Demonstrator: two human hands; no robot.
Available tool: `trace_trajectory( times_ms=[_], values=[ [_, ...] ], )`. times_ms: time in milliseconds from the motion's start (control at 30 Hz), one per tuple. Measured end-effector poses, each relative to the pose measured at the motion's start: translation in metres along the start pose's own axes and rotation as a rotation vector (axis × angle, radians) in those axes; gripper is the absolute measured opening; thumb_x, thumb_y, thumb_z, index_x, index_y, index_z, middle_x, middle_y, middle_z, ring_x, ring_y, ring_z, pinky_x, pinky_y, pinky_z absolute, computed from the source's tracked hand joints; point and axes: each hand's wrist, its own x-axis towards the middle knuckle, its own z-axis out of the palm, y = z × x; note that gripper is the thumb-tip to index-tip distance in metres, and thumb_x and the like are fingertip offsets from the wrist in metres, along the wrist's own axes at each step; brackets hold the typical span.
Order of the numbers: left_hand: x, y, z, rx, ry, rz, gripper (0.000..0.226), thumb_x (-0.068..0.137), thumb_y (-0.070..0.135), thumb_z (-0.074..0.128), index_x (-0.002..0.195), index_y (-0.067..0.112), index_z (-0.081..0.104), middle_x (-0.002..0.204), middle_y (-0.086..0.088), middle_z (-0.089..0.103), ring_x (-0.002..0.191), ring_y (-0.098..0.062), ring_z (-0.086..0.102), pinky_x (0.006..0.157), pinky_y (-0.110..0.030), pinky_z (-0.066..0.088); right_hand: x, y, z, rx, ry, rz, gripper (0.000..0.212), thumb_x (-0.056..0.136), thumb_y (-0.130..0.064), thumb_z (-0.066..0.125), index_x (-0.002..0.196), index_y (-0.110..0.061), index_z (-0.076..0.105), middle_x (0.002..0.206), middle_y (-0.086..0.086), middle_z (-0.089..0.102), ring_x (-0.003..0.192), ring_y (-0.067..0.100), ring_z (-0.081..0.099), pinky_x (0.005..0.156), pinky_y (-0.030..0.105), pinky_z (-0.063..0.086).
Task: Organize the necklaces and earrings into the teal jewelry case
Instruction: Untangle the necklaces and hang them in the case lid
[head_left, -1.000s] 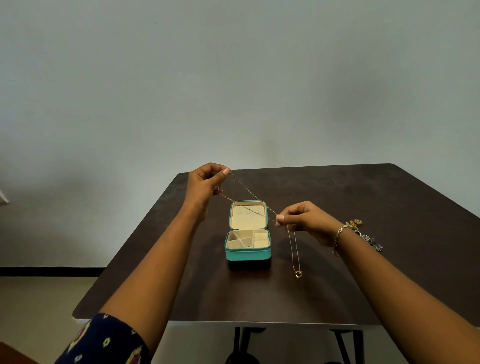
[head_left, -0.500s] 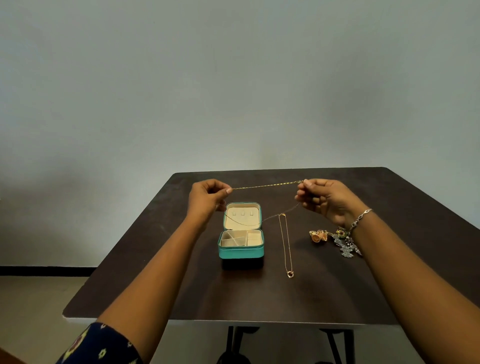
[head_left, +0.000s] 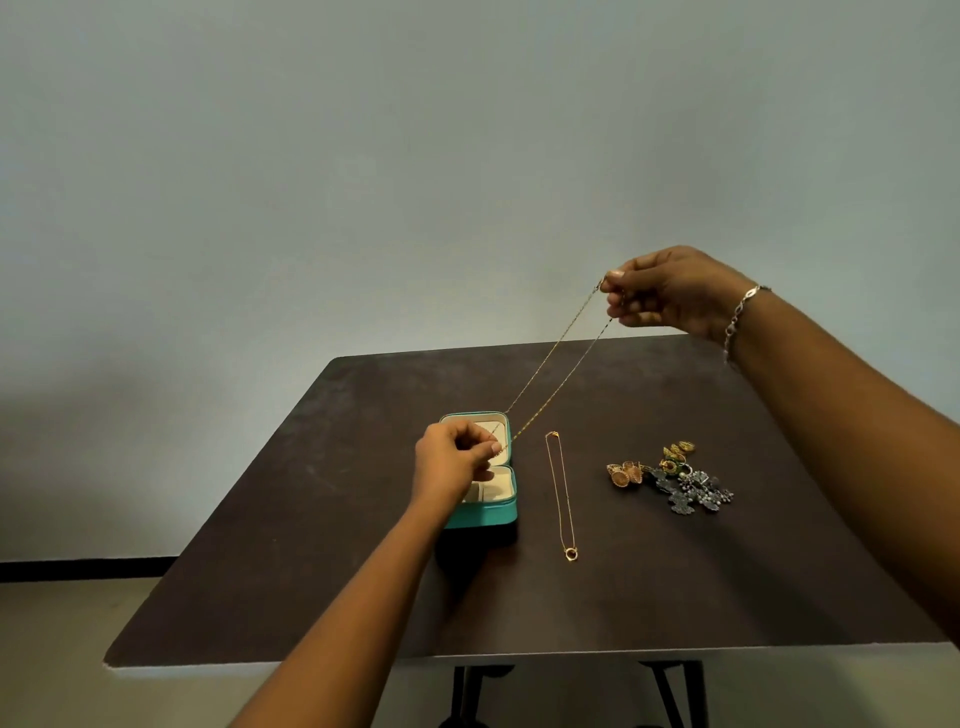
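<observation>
A thin gold chain necklace (head_left: 558, 358) is stretched taut and doubled between my hands. My left hand (head_left: 453, 462) pinches its lower end just above the open teal jewelry case (head_left: 493, 514), hiding part of the cream compartments. My right hand (head_left: 662, 291) pinches the upper end high above the table's far edge. A second gold necklace (head_left: 561, 493) with a small ring pendant lies straight on the table right of the case. A heap of gold and dark silver earrings (head_left: 675, 480) lies further right.
The dark brown table (head_left: 322, 571) has its front edge close to me and black legs below. A plain pale wall stands behind it. My right wrist wears a silver bracelet (head_left: 740, 317).
My right hand rose up and to the right, pulling the chain from level to steeply slanted. My left hand dropped down onto the open case. The view shifted, showing the earring heap fully.
</observation>
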Motion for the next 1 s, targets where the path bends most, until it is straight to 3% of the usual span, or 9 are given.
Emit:
trace_trajectory(
  times_ms=[100, 267, 667, 867, 1000],
  values=[
    [-0.007, -0.003, 0.011, -0.064, -0.034, -0.044, 0.012, 0.08, -0.001, 0.065, 0.069, 0.003, 0.061, 0.064, -0.006, 0.06, 0.046, -0.005, 0.058, 0.053, -0.025, 0.056, 0.006, -0.008, -0.001, -0.005, -0.022, 0.055, 0.017, 0.091, -0.012, 0.051, 0.077, -0.007, 0.061, 0.053, -0.003, 0.063, 0.052, 0.008, 0.063, 0.054, 0.018, 0.054],
    [-0.025, 0.001, 0.024, -0.261, -0.105, -0.102, 0.013, 0.084, -0.001, 0.06, 0.072, 0.003, 0.059, 0.067, -0.008, 0.057, 0.052, -0.01, 0.058, 0.05, -0.02, 0.054, 0.013, -0.014, -0.007, 0.035, -0.039, 0.139, 0.02, 0.093, -0.005, 0.045, 0.08, -0.006, 0.06, 0.054, -0.002, 0.063, 0.054, 0.01, 0.065, 0.054, 0.019, 0.055],
    [-0.063, -0.003, 0.064, -0.413, -0.153, -0.236, 0.012, 0.087, 0.005, 0.058, 0.076, 0.004, 0.056, 0.063, -0.007, 0.055, 0.047, -0.008, 0.058, 0.05, -0.021, 0.054, 0.028, 0.021, -0.006, -0.036, 0.115, 0.163, 0.018, 0.091, -0.004, 0.048, 0.076, -0.007, 0.057, 0.051, -0.002, 0.063, 0.049, 0.009, 0.061, 0.051, 0.018, 0.053],
    [-0.074, -0.011, 0.079, -0.407, 0.022, -0.139, 0.019, 0.082, -0.006, 0.059, 0.077, 0.01, 0.051, 0.055, -0.003, 0.049, 0.044, -0.006, 0.055, 0.046, -0.023, 0.051, 0.034, 0.05, 0.001, -0.078, 0.186, 0.149, 0.019, 0.091, -0.002, 0.049, 0.073, -0.007, 0.055, 0.061, 0.003, 0.061, 0.054, 0.012, 0.057, 0.048, 0.018, 0.051],
    [-0.082, -0.012, 0.085, -0.263, -0.009, -0.064, 0.024, 0.082, -0.001, 0.062, 0.068, 0.018, 0.061, 0.062, 0.002, 0.057, 0.05, -0.008, 0.057, 0.051, -0.022, 0.052, 0.038, 0.065, 0.001, -0.133, 0.19, 0.124, 0.021, 0.09, 0.0, 0.05, 0.07, -0.004, 0.054, 0.066, 0.007, 0.056, 0.057, 0.015, 0.05, 0.044, 0.016, 0.049]
  ],
)
